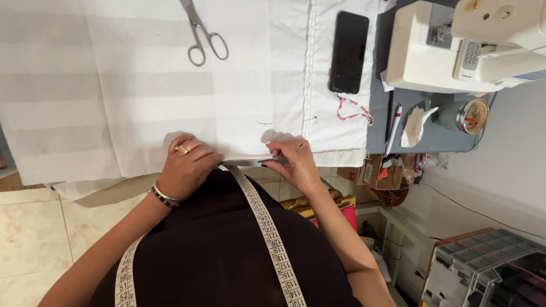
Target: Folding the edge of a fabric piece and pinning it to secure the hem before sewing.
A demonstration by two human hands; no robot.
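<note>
A cream cloth tape measure [267, 227] is draped nearest, over dark clothing. Just past it, the near edge of the white striped cloth [142, 96] is held down by both hands. The left hand [185, 167] is curled flat on that edge. The right hand [296, 162] is pinched shut on the same edge. Silver metal scissors [202, 34] and a black flat phone [348, 51] are seen farther up the cloth.
</note>
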